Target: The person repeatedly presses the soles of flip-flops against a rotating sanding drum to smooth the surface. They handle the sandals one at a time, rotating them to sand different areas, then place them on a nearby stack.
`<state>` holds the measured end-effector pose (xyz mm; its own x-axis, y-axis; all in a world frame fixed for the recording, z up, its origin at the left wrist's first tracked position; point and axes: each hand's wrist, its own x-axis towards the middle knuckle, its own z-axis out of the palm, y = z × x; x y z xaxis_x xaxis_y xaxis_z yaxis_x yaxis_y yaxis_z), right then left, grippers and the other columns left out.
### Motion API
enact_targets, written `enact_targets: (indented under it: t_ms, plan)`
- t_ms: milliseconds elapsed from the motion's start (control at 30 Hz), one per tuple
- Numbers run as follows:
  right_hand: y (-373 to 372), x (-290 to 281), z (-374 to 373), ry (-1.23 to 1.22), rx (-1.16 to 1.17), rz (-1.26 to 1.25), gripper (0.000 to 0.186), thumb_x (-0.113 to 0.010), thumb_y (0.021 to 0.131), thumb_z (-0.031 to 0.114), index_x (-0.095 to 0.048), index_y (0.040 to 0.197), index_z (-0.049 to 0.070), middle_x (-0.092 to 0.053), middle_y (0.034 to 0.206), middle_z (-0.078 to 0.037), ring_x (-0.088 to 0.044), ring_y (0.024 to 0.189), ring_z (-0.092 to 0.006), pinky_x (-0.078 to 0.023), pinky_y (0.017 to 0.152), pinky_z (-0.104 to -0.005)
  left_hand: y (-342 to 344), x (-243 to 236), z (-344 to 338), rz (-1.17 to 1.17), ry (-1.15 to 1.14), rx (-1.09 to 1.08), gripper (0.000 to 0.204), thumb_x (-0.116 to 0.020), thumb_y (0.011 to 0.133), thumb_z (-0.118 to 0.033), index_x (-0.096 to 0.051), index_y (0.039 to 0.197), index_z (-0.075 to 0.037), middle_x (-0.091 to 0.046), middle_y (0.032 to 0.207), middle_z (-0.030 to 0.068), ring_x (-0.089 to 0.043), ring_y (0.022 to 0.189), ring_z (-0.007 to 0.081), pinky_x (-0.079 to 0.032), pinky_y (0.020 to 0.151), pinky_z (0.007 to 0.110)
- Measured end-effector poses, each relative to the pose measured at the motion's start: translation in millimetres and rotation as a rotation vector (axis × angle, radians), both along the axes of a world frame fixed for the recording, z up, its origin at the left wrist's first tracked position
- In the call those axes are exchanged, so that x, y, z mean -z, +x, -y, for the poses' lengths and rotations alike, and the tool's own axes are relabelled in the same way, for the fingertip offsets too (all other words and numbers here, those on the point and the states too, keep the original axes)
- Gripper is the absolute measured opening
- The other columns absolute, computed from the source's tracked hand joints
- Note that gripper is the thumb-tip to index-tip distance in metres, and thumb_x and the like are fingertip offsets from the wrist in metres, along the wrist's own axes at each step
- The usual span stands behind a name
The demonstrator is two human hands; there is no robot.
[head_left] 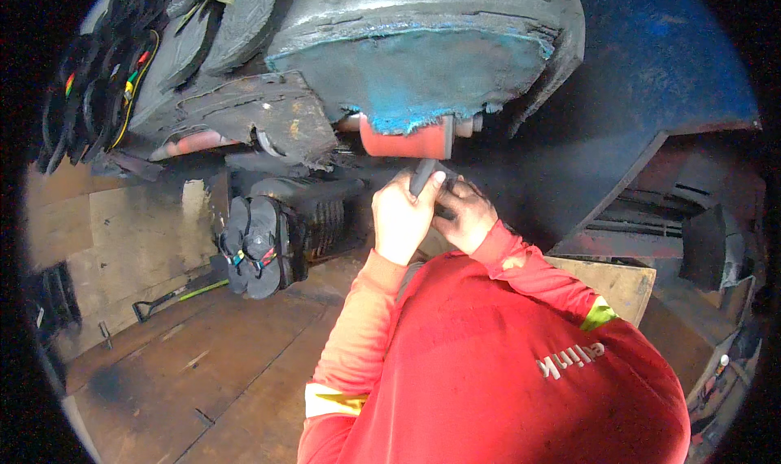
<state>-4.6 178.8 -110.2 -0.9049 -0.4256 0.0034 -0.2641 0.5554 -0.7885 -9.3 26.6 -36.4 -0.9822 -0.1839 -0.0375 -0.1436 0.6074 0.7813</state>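
Both my hands grip a dark grey sandal sole (422, 177), seen nearly edge-on, just below an orange-red sanding drum (403, 142). My left hand (403, 217) is closed on its left side, fingers wrapped round it. My right hand (472, 217), smudged with black dust, pinches it from the right with the thumb on top. Its upper end lies right at the drum's lower edge; whether they touch I cannot tell. Most of the sole is hidden by my fingers. A ragged, dusty blue cloth (423, 73) hangs over the drum from a grey hood (407, 8).
Finished-looking black flip-flops (262, 244) stand in a row at the left, below the machine. More flip-flops (89, 98) are stacked at the upper left, beside loose grey soles (244, 28). A blue metal panel (651, 49) rises on the right, near a wooden box (614, 289).
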Motion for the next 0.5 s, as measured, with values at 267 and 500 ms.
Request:
enact_targets:
  t_ms: [267, 500]
  plan:
    - [-4, -15, -2, 0.093, -0.015, -0.355, 0.047, -0.076, 0.077, 0.014, -0.067, 0.123, 0.014, -0.06, 0.126, -0.016, -0.057, 0.121, -0.0426, -0.045, 0.104, -0.0538, 8, -6, -3, -0.122, 0.067, -0.015, 0.037, -0.074, 0.091, -0.035, -0.068, 0.085, 0.001, -0.061, 0.064, 0.018, -0.059, 0.051, 0.0288, -0.047, 0.052, 0.038]
    - [1, -9, 5, 0.093, 0.035, -0.004, 0.048, -0.069, 0.083, 0.029, -0.06, 0.131, 0.029, -0.054, 0.133, -0.027, -0.064, 0.102, -0.0476, -0.057, 0.081, -0.053, 4, -13, 1, -0.014, -0.04, 0.045, 0.035, -0.074, 0.09, -0.031, -0.065, 0.087, 0.003, -0.065, 0.078, 0.0268, -0.067, 0.073, 0.0446, -0.051, 0.06, 0.045]
